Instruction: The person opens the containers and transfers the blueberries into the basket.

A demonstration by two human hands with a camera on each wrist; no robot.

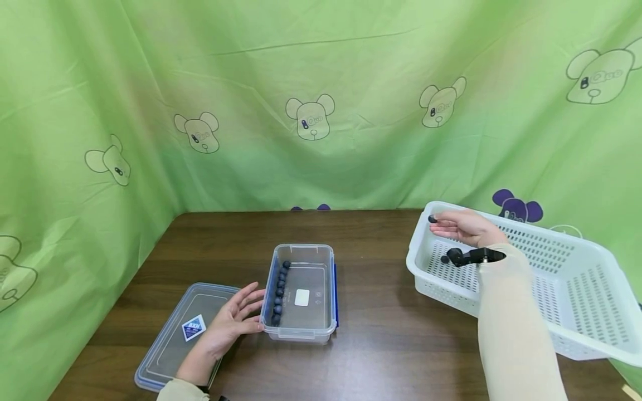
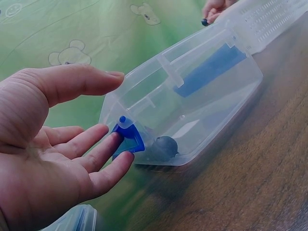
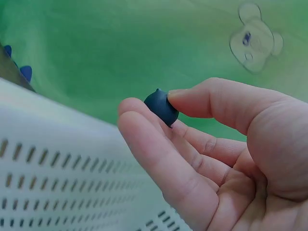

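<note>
Right hand (image 1: 466, 227) pinches dark ball (image 3: 161, 107) between thumb and fingers, white basket (image 1: 441, 291) beneath. Clear container (image 1: 296, 334) well to right hand's left, long axis pointing forward; left hand (image 1: 234, 320) nearer, fingers loosely extended at container's left side.

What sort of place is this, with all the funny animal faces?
Perhaps a makeshift indoor work corner: a green cartoon-animal curtain hangs behind a brown wood-grain table, where a clear plastic box stands.
</note>
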